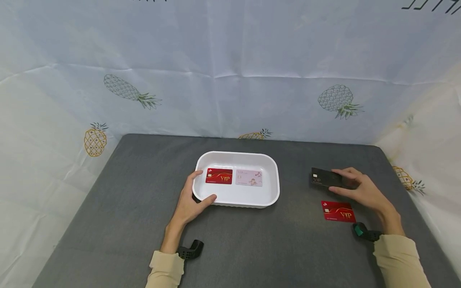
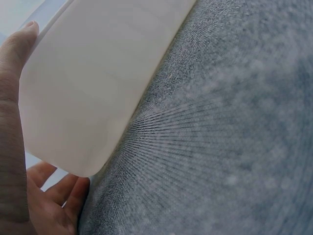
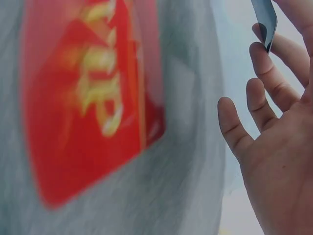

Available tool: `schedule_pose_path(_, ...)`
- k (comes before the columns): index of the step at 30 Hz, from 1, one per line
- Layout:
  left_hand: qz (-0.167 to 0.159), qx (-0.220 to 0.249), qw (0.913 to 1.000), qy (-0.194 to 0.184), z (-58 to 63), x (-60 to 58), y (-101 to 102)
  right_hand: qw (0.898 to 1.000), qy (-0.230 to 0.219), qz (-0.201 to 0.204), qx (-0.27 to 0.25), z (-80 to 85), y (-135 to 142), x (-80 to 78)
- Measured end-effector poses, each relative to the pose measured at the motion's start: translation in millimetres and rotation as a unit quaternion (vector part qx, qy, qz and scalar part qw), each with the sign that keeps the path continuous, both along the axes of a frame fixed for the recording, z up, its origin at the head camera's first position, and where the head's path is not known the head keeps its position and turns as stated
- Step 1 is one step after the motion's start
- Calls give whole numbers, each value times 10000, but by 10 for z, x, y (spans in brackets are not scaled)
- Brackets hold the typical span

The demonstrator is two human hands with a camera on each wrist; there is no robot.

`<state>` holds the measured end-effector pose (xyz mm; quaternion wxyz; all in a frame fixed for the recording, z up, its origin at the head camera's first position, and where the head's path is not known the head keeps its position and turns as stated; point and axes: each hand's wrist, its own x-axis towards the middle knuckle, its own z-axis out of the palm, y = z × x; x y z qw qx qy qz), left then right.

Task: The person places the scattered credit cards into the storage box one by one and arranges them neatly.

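Observation:
A white plastic tray (image 1: pixel 235 198) stands in the middle of the table, with a red VIP card (image 1: pixel 219 176) and a pink VIP card (image 1: pixel 249 178) lying side by side in it. My left hand (image 1: pixel 191 200) grips the tray's left end, thumb over the near rim and fingers round the left side; the left wrist view shows the tray wall (image 2: pixel 93 83) between them. On the right, my right hand (image 1: pixel 363 192) pinches a black VIP card (image 1: pixel 321 179) by its right end between thumb and fingers. Another red VIP card (image 1: pixel 337 211) lies on the table just below that hand.
Dark grey cloth (image 1: pixel 119 220) covers the table. Behind it hangs a pale curtain (image 1: pixel 230 100) printed with pineapples, which also runs along both sides. Each wrist wears a black band, the left band (image 1: pixel 191 250) close over the table.

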<state>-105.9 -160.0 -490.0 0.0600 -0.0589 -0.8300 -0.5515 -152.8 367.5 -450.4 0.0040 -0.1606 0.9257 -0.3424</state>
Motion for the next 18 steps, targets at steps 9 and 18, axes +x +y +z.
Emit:
schedule_pose_path(9, 2, 25, 10000, -28, 3, 4, 2, 9990, 338, 217, -216, 119, -213, -35)
schedule_pose_path(18, -19, 19, 10000, 37, -3, -2, -1, 9976, 496, 298, -392, 179, -340, -44)
